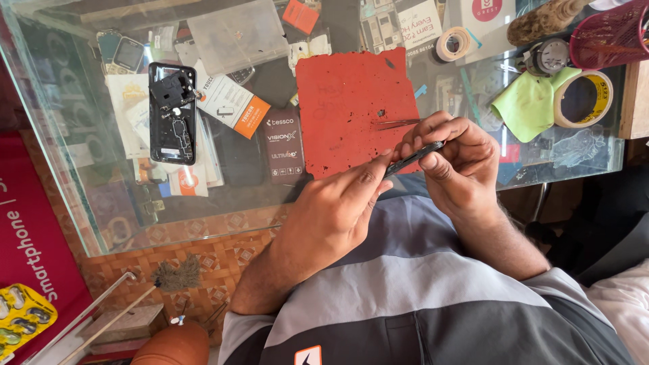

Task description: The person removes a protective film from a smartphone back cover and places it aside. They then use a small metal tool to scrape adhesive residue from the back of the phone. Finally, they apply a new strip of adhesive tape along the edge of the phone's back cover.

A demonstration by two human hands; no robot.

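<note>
We see both hands meeting over the near edge of a glass table (81,203), just below a red mat (351,111). Between them is a slim dark phone part (414,157), seen edge-on and tilted, its high end toward 2 o'clock. The right hand (456,162) is closed around it, thumb on the near side and fingers curled over the far side. The left hand (334,209) comes in from 7 o'clock; its fingertips (380,169) pinch the part's lower end, so both hands grip the same piece.

On the mat, at 12 o'clock from the hands, lie thin tweezers (395,124), close to the right hand's knuckles but not touching them as far as we can tell.

At 9 o'clock from the mat, well apart from the hands, an opened black phone (172,115) lies on the glass with a loose dark piece resting on its upper end. Small boxes and cards are scattered between it and the mat, some of them under the glass.

At 2 o'clock from the hands sits a green cloth (531,101), with a wide tape roll (583,99) just beside it at 3 o'clock. A smaller tape roll (451,44) lies at 12 o'clock, past the mat's far corner. A pink basket (612,34) stands at the table's far right corner.
</note>
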